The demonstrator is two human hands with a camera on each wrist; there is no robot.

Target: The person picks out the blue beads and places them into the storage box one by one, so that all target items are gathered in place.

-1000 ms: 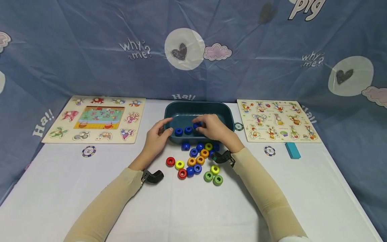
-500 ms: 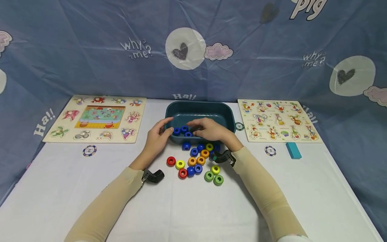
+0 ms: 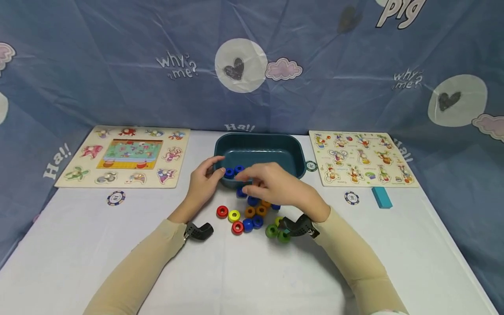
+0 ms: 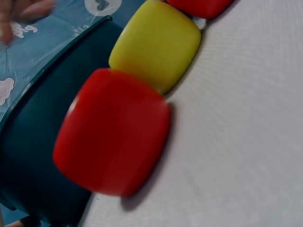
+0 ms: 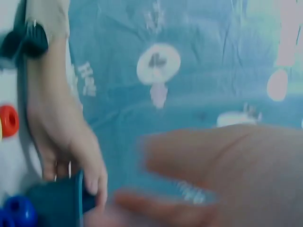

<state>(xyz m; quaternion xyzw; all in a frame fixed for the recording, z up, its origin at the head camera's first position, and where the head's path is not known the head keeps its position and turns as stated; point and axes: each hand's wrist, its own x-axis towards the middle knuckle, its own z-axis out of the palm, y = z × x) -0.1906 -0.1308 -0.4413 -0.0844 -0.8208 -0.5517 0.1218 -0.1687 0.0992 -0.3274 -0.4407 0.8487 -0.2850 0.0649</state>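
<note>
A dark teal box (image 3: pixel 261 142) stands at the middle back of the table. My left hand (image 3: pixel 202 180) grips the box's left end, its thumb at the rim. Two blue beads (image 3: pixel 229 173) show inside near the front left corner. My right hand (image 3: pixel 275 183) hovers over the front rim, thumb and index finger apart, with no bead visible between them; it is blurred in the right wrist view. Loose beads lie in front of the box: red (image 3: pixel 222 212), yellow (image 3: pixel 234 215), orange (image 3: pixel 250 212), blue (image 3: pixel 257 222) and green (image 3: pixel 271 231). My right hand hides some of them.
Wooden peg puzzle boards lie at the left (image 3: pixel 130 157) and right (image 3: pixel 362 157). Poker chips (image 3: pixel 116 198) and a small turquoise block (image 3: pixel 381 197) rest on the white table (image 3: pixel 236 275). A blue printed cloth (image 3: pixel 138 96) hangs behind.
My right hand shifted blue beads leftward inside the box, then drew back toward me over the front rim and loose beads. My left hand stayed at the box's left end.
</note>
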